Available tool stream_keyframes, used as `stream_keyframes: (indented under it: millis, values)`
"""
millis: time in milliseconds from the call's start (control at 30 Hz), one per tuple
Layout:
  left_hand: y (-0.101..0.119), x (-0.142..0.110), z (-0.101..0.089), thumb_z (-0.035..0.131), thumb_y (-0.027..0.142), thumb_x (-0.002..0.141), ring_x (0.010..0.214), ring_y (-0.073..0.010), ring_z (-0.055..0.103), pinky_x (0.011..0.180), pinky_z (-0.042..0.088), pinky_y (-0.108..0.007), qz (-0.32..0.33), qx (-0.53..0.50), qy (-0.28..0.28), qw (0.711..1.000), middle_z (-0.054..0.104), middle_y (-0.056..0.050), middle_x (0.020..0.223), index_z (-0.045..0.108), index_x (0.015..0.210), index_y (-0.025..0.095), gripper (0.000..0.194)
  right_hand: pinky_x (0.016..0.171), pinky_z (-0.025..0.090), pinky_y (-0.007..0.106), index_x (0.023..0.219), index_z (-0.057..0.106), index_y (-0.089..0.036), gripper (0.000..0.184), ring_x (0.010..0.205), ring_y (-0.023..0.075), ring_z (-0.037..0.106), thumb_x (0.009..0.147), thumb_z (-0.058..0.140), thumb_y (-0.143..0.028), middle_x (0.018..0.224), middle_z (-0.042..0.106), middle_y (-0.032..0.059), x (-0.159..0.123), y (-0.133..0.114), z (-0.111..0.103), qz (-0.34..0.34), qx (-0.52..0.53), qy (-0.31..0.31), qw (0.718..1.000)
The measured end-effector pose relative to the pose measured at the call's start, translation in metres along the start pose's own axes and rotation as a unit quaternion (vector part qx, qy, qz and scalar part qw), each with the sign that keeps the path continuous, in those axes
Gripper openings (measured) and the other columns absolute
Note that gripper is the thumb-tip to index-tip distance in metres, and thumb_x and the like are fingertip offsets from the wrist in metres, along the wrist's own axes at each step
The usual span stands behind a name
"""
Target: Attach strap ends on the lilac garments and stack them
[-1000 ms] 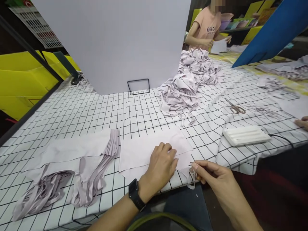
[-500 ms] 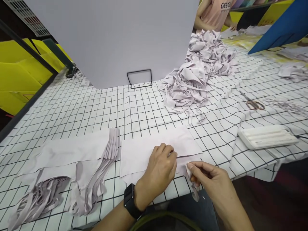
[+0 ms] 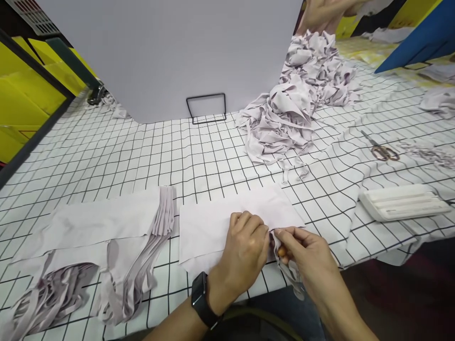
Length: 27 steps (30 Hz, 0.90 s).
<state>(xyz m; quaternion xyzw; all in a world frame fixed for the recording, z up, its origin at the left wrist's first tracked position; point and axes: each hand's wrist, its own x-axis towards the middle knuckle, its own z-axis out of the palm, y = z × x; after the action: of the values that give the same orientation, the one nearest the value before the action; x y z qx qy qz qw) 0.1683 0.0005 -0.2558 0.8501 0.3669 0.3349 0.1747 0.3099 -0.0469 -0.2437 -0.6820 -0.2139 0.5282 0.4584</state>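
A flat pale lilac fabric piece [image 3: 209,222] lies on the checked tablecloth [image 3: 142,161] near the front edge. My left hand [image 3: 245,248], with a black watch on the wrist, rests on the piece with its fingers curled and pressed against the cloth at its right part. My right hand [image 3: 302,251] touches the left one and pinches a narrow strap of the same fabric [image 3: 289,270], which hangs down over the table edge. To the left lies a stack of folded lilac pieces [image 3: 106,237] with their straps trailing toward the edge.
A large grey board [image 3: 170,52] stands upright behind on a black wire stand [image 3: 206,108]. A heap of loose lilac pieces [image 3: 295,104] lies at the back right. Scissors [image 3: 382,149] and a white ribbed tray [image 3: 401,202] sit on the right. Another person's hands [image 3: 322,12] work at the far end.
My right hand has moved left and up along the strap until it meets my left hand. The view has tilted down, so the other person is mostly out of sight.
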Motion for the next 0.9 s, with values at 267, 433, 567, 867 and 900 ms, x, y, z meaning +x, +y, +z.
stream_keyframes:
  millis: [267,433,567,867,900]
  values:
    - [0.001,-0.001,0.003,0.051,0.009,0.098,0.079,-0.0194,0.054,0.076,0.044,-0.039,-0.009,0.019,0.005,1.000,0.062,-0.004,0.080,0.061,0.080,0.017,0.022,0.043,0.045,0.022,0.063,0.070,-0.018,0.036,0.044,0.0113,0.052,0.069,0.085,-0.049,0.054,0.059,0.0008,0.004,-0.004,0.002,0.002,0.013,0.010,1.000]
    - [0.001,0.000,0.003,0.052,0.009,0.096,0.080,-0.0201,0.054,0.077,0.045,-0.040,-0.004,0.034,-0.007,0.999,0.061,-0.004,0.080,0.060,0.080,0.017,0.021,0.041,0.044,0.023,0.059,0.069,-0.018,0.036,0.042,0.0113,0.050,0.067,0.085,-0.049,0.051,0.058,0.0007,0.002,-0.008,0.006,-0.004,0.009,0.022,1.000]
    - [0.000,-0.001,0.003,0.053,0.005,0.093,0.079,-0.0199,0.051,0.076,0.044,-0.039,0.005,0.037,-0.005,0.999,0.059,-0.004,0.078,0.058,0.077,0.017,0.022,0.041,0.043,0.023,0.057,0.067,-0.018,0.038,0.043,0.0107,0.049,0.066,0.086,-0.049,0.051,0.057,0.0003,0.003,-0.009,0.006,-0.002,0.013,0.007,1.000]
    - [-0.001,0.001,0.002,0.051,0.002,0.092,0.080,-0.0208,0.046,0.078,0.045,-0.039,0.056,0.088,-0.037,0.994,0.055,-0.005,0.078,0.058,0.074,0.015,0.023,0.040,0.032,0.019,0.055,0.061,-0.018,0.040,0.041,0.0067,0.039,0.067,0.089,-0.045,0.046,0.050,-0.0034,0.009,-0.011,0.000,0.017,-0.005,-0.075,0.997]
    - [-0.001,0.001,0.001,0.050,0.002,0.092,0.080,-0.0210,0.046,0.078,0.046,-0.038,0.064,0.095,-0.046,0.992,0.055,-0.005,0.079,0.058,0.074,0.015,0.023,0.039,0.030,0.019,0.054,0.061,-0.017,0.042,0.041,0.0062,0.038,0.065,0.089,-0.045,0.046,0.048,-0.0038,0.010,-0.013,-0.001,0.024,-0.011,-0.088,0.996]
